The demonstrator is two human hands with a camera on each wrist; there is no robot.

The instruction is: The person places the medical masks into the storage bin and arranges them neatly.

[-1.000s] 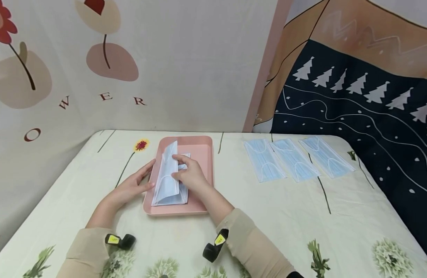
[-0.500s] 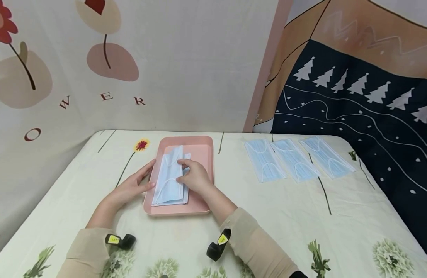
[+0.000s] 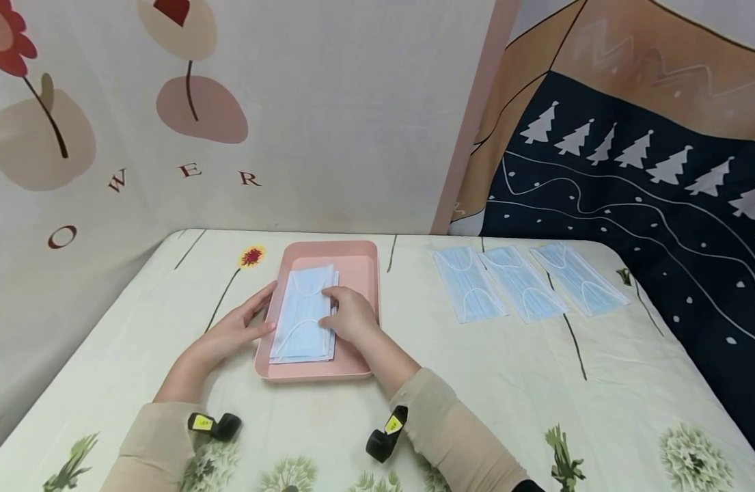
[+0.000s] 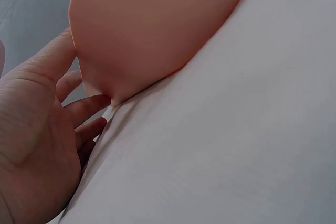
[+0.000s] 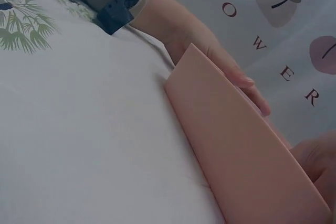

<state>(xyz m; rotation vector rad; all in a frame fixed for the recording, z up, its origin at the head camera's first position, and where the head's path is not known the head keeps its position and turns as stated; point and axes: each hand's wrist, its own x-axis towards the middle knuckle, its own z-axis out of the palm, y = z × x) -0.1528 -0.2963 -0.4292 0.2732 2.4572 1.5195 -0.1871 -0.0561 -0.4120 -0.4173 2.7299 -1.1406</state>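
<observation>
A light-blue face mask (image 3: 303, 311) lies on other masks inside a pink tray (image 3: 357, 256), its long side running away from me. My right hand (image 3: 354, 318) pinches the right edge of the top mask, thumb and fingers set apart along it. Against the tray's left side rests my left hand (image 3: 232, 333), fingers extended. The left wrist view has the left thumb (image 4: 50, 59) at the tray's rim and the other fingers by its outer wall. In the right wrist view the tray wall (image 5: 236, 145) hides most of the right hand (image 5: 317, 158) and all the masks.
Three more face masks lie side by side at the table's back right: one on the left (image 3: 469, 283), one in the middle (image 3: 521, 283) and one on the right (image 3: 577, 279). A flower-printed cloth (image 3: 475, 383) covers the table. Printed curtains (image 3: 352, 123) hang behind it.
The top mask, lifted and bent at its right side a second ago, has come down flat on the stack. My right hand has shifted slightly right and down with its edge; the left stays put.
</observation>
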